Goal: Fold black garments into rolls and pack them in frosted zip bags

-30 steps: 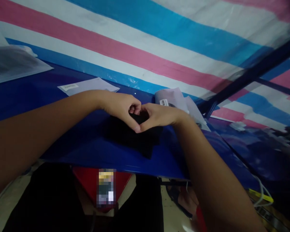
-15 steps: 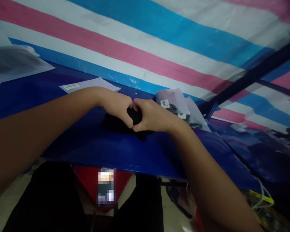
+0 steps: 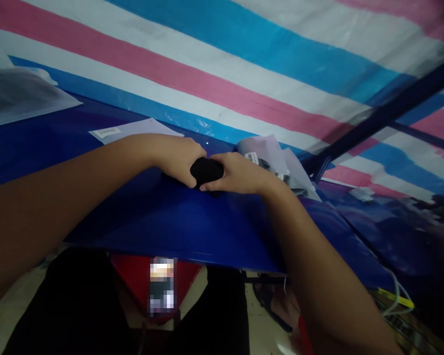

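Note:
Between my two hands is a bundle of black cloth (image 3: 207, 171), rolled or folded, just over the blue tabletop (image 3: 192, 222). My left hand (image 3: 183, 160) wraps round its left end, fingers mostly hidden behind it. On the other end, my right hand (image 3: 237, 172) grips with the thumb along the near side. What kind of garment or fabric it is, I cannot make out. A flat white plastic bag (image 3: 136, 129) with a label lies beyond my left forearm. Behind my right hand rest crumpled translucent bags (image 3: 266, 148) with labels and dark contents.
At the far left sits another translucent bag (image 3: 22, 93) with something dark inside. A striped tarp (image 3: 192, 84) hangs behind the table, crossed by a dark metal bar (image 3: 385, 113) on the right. Below the front edge, a red stool (image 3: 133, 276) bears a pixelated, lit thing (image 3: 162, 286).
The black cloth has become a more compact roll, with less spread on the table beneath. My hands have moved slightly apart, showing more of the roll between them.

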Demonstrator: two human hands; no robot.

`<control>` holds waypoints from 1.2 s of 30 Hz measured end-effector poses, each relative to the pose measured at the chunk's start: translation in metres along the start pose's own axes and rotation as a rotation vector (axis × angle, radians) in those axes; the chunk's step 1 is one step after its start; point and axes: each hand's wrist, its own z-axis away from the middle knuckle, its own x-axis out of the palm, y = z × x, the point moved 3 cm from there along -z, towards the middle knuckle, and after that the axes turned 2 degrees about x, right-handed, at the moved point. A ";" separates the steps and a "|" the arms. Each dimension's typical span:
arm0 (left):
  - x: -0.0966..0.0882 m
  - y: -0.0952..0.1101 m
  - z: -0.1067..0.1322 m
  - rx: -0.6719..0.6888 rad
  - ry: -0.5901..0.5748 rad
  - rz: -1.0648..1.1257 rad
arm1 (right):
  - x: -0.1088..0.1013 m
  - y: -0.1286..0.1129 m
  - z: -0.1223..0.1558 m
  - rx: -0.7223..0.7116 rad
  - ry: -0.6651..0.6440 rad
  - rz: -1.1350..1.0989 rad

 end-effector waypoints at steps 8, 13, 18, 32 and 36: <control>0.004 0.005 -0.003 0.029 0.145 -0.136 | -0.005 -0.003 0.003 0.072 0.004 0.009; 0.006 0.009 -0.007 0.057 0.384 -0.292 | -0.013 -0.002 0.005 0.143 0.162 0.098; 0.006 0.009 -0.009 0.043 0.432 -0.365 | -0.013 0.004 0.005 0.167 0.105 -0.067; 0.005 0.017 -0.002 -0.028 0.289 -0.172 | -0.005 -0.016 0.010 0.105 0.138 0.206; 0.005 0.010 -0.004 -0.028 0.229 -0.021 | -0.006 -0.024 0.013 0.077 0.201 0.276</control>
